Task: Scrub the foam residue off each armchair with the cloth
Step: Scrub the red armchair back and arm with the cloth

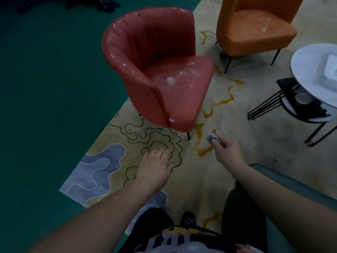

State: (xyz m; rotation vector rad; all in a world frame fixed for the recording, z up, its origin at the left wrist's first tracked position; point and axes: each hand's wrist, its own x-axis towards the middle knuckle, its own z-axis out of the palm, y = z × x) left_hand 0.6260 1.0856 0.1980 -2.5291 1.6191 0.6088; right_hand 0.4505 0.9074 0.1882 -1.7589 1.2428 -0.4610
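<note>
A red armchair (160, 70) stands ahead of me on the rug, with white foam flecks on its seat and inner backrest. To its right at the top is an orange armchair (255, 28), also speckled white on the seat. My right hand (227, 150) grips a bunched grey cloth (211, 137) in the air, below and right of the red chair's front corner. My left hand (155, 165) is stretched forward with straight fingers, holding nothing, below the red chair.
A round white table (310, 57) on black wire legs stands at the right with a pale tray on it. A patterned beige rug (255, 143) meets dark green floor (45, 88) on the left. A teal seat edge (291, 183) lies under my right arm.
</note>
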